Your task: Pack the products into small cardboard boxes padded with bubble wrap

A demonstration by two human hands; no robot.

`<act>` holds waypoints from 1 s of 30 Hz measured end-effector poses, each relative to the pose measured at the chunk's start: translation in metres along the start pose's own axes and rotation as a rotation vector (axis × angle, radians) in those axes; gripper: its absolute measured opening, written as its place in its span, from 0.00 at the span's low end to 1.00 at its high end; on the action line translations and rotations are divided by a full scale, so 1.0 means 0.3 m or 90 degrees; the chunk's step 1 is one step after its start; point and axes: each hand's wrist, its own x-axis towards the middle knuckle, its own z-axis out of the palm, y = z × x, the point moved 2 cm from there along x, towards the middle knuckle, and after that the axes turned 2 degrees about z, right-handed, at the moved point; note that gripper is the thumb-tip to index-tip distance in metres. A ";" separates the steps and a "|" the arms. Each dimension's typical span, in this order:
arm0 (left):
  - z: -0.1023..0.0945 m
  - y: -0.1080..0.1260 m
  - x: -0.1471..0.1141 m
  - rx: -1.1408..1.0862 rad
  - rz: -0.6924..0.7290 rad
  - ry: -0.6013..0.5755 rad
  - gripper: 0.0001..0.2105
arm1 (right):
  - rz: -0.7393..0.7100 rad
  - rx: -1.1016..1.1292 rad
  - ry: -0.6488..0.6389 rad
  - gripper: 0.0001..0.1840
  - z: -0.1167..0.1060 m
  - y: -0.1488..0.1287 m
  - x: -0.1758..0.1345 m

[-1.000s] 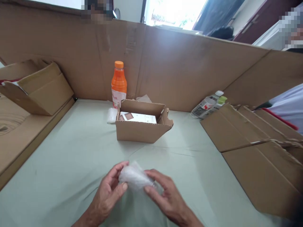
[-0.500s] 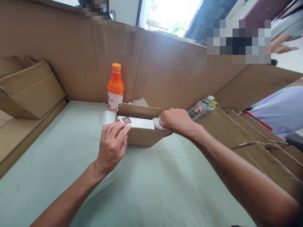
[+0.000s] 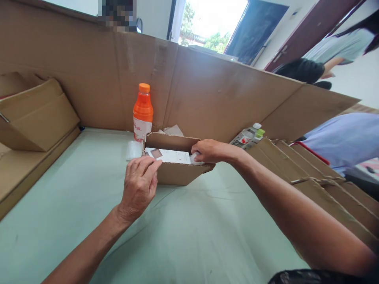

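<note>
An open cardboard box (image 3: pixel 171 173) stands on the pale green tabletop with a white box (image 3: pixel 173 156) inside it. My left hand (image 3: pixel 140 179) is closed on its front left edge, with the fingertips over the rim. At the right end of the carton, my right hand (image 3: pixel 209 150) pinches white bubble wrap (image 3: pixel 196 158) wedged beside the white box. The tips of the right fingers are partly hidden in there. Another small piece of bubble wrap (image 3: pixel 134 150) lies on the table just left of the carton.
Behind the carton stands an orange drink bottle (image 3: pixel 143 112) against a tall cardboard wall (image 3: pixel 213 90). A clear bottle (image 3: pixel 247 136) leans at the right near stacked cardboard boxes (image 3: pixel 284 161). Another carton (image 3: pixel 38 114) sits at the left. People are beyond the wall.
My right hand has shifted slightly left and lower, pushing the bubble wrap down into the carton. My left hand stays at the front left edge. The camera view has tilted a little.
</note>
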 end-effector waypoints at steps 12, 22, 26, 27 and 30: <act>-0.047 -0.057 -0.147 -0.130 -0.288 0.021 0.28 | 0.073 0.435 0.482 0.16 0.241 0.136 -0.318; 0.201 -0.029 -0.151 -0.518 -0.578 -0.009 0.26 | 0.140 0.629 0.421 0.17 0.521 0.048 -0.147; 0.202 0.133 -0.173 -0.538 -0.546 -0.058 0.25 | 0.225 0.609 0.504 0.15 0.560 0.114 -0.324; 0.170 0.153 -0.201 -0.529 -0.555 -0.057 0.25 | 0.219 0.617 0.509 0.15 0.570 0.100 -0.351; 0.010 0.156 -0.326 -0.449 -0.637 -0.001 0.24 | 0.117 0.665 0.477 0.13 0.578 -0.027 -0.346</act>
